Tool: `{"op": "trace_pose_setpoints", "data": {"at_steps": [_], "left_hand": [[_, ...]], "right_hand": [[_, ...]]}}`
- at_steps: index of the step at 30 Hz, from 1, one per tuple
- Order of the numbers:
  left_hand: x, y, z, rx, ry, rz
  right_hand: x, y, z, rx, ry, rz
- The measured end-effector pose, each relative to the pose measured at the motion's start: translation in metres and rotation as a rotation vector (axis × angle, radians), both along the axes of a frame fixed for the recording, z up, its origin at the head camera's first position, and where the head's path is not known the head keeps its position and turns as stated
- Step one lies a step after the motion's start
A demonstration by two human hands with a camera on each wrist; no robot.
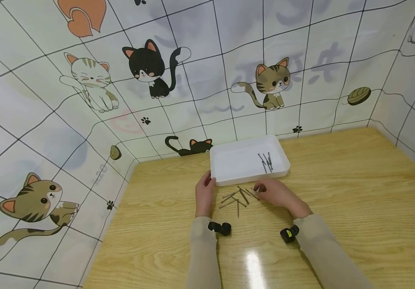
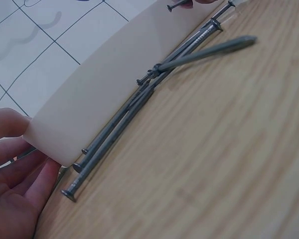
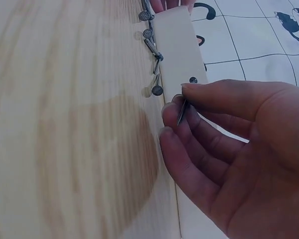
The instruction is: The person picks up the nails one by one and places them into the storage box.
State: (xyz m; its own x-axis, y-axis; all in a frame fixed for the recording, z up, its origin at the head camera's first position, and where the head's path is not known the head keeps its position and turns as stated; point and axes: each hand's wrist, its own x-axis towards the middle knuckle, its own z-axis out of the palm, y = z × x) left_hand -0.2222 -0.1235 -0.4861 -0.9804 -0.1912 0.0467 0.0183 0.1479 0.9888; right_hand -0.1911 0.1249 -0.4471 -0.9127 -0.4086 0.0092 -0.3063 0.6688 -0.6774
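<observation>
A shallow white tray (image 1: 232, 162) stands on the table by the wall, with several nails (image 1: 269, 162) lying at its right side. My left hand (image 1: 204, 194) grips the tray's near left corner, its thumb and fingers around the edge in the left wrist view. Several loose nails (image 1: 243, 197) lie crisscrossed on the table just in front of the tray. Over the right end of that pile, my right hand (image 1: 279, 195) pinches one nail (image 3: 182, 114) between thumb and fingertips; its head points up and its tip down in the right wrist view.
The wood-grain table (image 1: 156, 224) reaches back to walls covered with a cat-print sheet (image 1: 207, 72). Black wrist devices sit on both sleeves, one on the left wrist (image 1: 220, 228) and one on the right (image 1: 289, 233). A bright light reflection shows near the table's front.
</observation>
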Motion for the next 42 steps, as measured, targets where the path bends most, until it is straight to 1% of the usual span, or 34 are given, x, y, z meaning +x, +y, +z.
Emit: {"op": "trace_pose_setpoints", "data": {"at_steps": [4, 9, 11, 13, 16, 19, 22, 24, 28, 31, 36, 39, 42], "left_hand": [[0.001, 0.001, 0.001, 0.006, -0.007, 0.001], [0.002, 0.0, 0.003, 0.017, -0.027, -0.003], [0.002, -0.001, 0.005, 0.022, -0.032, -0.01], [0.003, 0.0, 0.01, 0.028, -0.032, -0.019], [0.008, 0.002, 0.02, 0.015, -0.028, -0.027], [0.014, 0.004, 0.029, 0.003, -0.026, -0.026], [0.018, 0.005, 0.033, 0.0, -0.021, -0.024], [0.018, 0.005, 0.033, 0.001, -0.017, -0.024], [0.006, 0.002, 0.014, 0.012, -0.009, -0.012], [-0.002, -0.002, 0.002, 0.015, -0.007, -0.001], [-0.003, -0.003, 0.0, 0.002, -0.006, 0.011], [-0.003, -0.003, 0.0, 0.004, -0.007, 0.013], [-0.003, -0.002, 0.0, 0.001, -0.011, 0.011]], "right_hand": [[-0.001, 0.002, -0.001, -0.034, 0.004, -0.001], [-0.002, 0.004, -0.001, -0.049, 0.002, -0.004], [-0.002, 0.005, 0.0, -0.055, -0.008, 0.003], [-0.002, 0.005, 0.001, -0.066, -0.021, 0.016], [-0.002, 0.005, 0.001, -0.087, -0.044, 0.034], [-0.001, 0.005, 0.001, -0.127, -0.102, 0.035], [-0.002, 0.005, 0.001, -0.17, -0.163, 0.025], [-0.002, 0.005, 0.002, -0.195, -0.189, 0.016], [-0.003, 0.006, 0.002, -0.215, -0.207, -0.002], [-0.005, 0.006, 0.0, -0.209, -0.186, -0.025], [-0.011, 0.006, 0.003, -0.24, -0.153, -0.048], [-0.014, 0.006, 0.009, -0.273, -0.145, -0.064], [-0.019, 0.007, 0.016, -0.276, -0.103, -0.079]]}}
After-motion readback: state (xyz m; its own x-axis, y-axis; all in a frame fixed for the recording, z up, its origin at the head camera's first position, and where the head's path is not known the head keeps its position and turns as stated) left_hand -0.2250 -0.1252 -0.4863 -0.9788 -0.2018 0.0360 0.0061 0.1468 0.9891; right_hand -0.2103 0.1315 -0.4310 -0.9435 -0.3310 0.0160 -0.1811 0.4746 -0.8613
